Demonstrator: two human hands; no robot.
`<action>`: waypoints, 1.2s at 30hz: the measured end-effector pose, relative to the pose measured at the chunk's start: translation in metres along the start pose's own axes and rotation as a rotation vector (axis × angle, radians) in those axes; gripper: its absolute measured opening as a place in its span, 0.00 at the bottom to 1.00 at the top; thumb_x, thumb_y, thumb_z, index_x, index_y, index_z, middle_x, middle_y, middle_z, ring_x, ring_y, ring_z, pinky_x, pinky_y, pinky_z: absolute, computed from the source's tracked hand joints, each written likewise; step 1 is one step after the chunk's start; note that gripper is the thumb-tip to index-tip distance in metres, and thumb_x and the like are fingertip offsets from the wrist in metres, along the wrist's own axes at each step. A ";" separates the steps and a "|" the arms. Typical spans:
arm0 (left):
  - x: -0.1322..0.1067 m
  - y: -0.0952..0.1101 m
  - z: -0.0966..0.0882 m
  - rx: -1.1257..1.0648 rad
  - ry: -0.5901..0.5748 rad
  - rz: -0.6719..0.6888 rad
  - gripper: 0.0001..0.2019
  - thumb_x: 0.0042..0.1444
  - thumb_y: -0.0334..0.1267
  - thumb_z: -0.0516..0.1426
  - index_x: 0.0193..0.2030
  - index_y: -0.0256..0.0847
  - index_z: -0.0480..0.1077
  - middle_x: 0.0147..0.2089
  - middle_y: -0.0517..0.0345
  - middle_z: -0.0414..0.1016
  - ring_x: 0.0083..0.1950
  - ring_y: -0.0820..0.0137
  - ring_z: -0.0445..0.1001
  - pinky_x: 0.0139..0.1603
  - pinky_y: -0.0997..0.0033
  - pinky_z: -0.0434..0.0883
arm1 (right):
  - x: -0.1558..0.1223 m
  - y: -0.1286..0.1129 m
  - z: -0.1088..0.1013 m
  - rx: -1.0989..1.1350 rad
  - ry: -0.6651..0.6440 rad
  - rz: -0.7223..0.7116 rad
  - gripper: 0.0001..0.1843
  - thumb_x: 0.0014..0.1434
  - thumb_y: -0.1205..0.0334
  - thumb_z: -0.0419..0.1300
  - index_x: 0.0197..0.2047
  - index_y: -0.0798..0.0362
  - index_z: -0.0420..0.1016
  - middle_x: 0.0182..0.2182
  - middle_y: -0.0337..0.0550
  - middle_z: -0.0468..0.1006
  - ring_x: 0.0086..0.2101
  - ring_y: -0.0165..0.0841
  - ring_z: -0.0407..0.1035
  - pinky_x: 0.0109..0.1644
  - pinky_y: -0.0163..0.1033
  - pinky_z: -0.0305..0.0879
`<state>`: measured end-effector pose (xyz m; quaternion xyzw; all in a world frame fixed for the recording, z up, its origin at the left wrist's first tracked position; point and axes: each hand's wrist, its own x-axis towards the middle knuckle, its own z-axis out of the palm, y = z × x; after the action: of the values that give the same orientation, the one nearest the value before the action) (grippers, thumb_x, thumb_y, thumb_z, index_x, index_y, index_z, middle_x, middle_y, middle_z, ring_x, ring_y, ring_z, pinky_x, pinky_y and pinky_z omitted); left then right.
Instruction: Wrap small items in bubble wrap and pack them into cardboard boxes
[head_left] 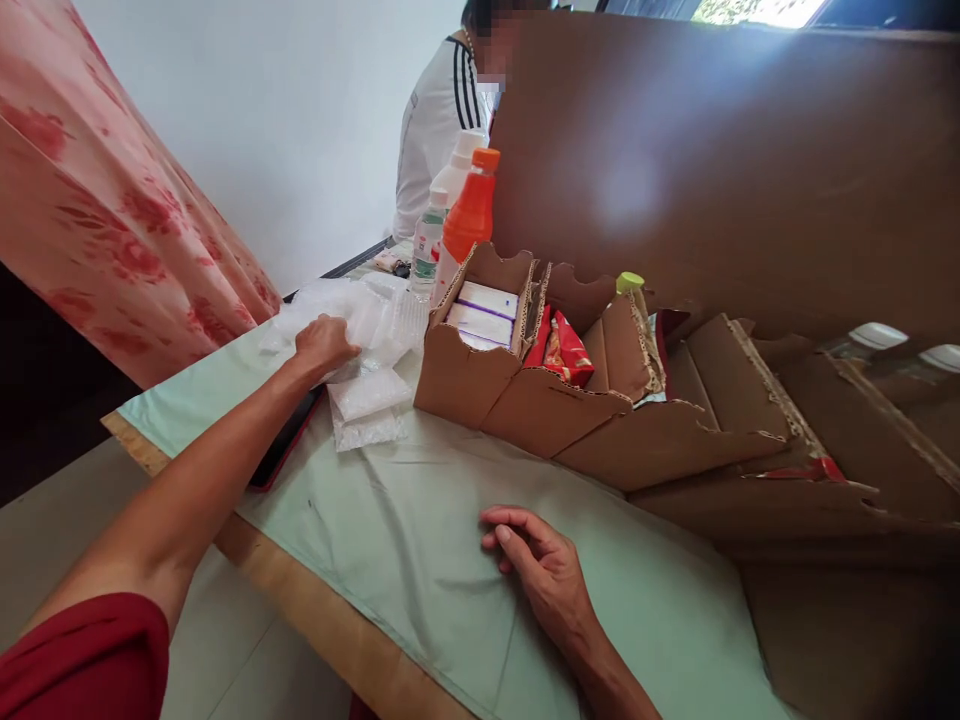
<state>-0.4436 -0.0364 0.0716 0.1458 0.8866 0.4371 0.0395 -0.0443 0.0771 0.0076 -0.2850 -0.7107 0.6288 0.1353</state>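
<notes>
My left hand (325,346) reaches out to a loose pile of clear bubble wrap (375,312) at the table's far left. Its fingers are curled closed on the wrap; the fingertips are partly hidden. Nearer me, folded pieces of bubble wrap (367,405) lie flat beside that hand. Under my left forearm is a dark phone with a red edge (289,440), partly covered. My right hand (536,565) rests over the pale green cloth (420,540), fingers loosely bent, thumb apart, with nothing in it.
Cardboard boxes (472,390) stand in a row to the right, holding white packs (484,315) and red packets (566,350). Behind the wrap stand an orange-capped bottle (471,210) and a clear bottle (429,245). A person in a white shirt (435,120) sits beyond. A floral curtain (127,220) hangs left.
</notes>
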 end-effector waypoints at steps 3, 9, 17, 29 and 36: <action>-0.003 0.001 0.004 0.022 -0.019 -0.005 0.17 0.31 0.29 0.68 0.16 0.44 0.61 0.32 0.46 0.77 0.59 0.41 0.73 0.56 0.54 0.67 | 0.000 0.003 -0.001 0.011 -0.014 -0.012 0.22 0.62 0.38 0.64 0.43 0.49 0.84 0.37 0.49 0.84 0.35 0.37 0.78 0.32 0.37 0.71; -0.010 0.014 -0.026 -0.203 -0.110 -0.001 0.15 0.48 0.45 0.65 0.24 0.41 0.65 0.28 0.57 0.73 0.38 0.62 0.77 0.40 0.63 0.74 | 0.000 0.004 -0.002 0.002 -0.036 -0.057 0.19 0.64 0.44 0.62 0.43 0.50 0.83 0.39 0.48 0.83 0.34 0.36 0.78 0.32 0.36 0.68; -0.022 0.032 -0.035 -0.351 0.003 0.000 0.15 0.46 0.31 0.60 0.42 0.40 0.65 0.29 0.62 0.71 0.30 0.68 0.75 0.39 0.61 0.79 | -0.001 0.001 0.002 -0.025 -0.035 -0.094 0.16 0.63 0.50 0.60 0.43 0.52 0.82 0.31 0.45 0.83 0.33 0.35 0.76 0.35 0.37 0.67; -0.069 0.095 -0.071 -0.096 0.182 0.486 0.20 0.52 0.26 0.58 0.53 0.36 0.73 0.42 0.55 0.75 0.56 0.58 0.72 0.72 0.49 0.62 | -0.001 0.002 0.006 -0.033 -0.056 -0.141 0.15 0.61 0.53 0.58 0.42 0.53 0.80 0.29 0.42 0.80 0.32 0.33 0.73 0.38 0.39 0.68; -0.119 0.124 -0.106 -0.634 0.037 0.313 0.04 0.61 0.29 0.54 0.38 0.39 0.61 0.38 0.61 0.74 0.46 0.70 0.76 0.63 0.40 0.73 | -0.004 -0.013 -0.006 0.010 -0.082 -0.207 0.20 0.56 0.50 0.65 0.48 0.50 0.79 0.47 0.49 0.83 0.47 0.41 0.76 0.46 0.43 0.70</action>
<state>-0.3232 -0.0808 0.2270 0.2524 0.6743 0.6940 -0.0006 -0.0411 0.0795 0.0219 -0.1835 -0.7381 0.6260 0.1720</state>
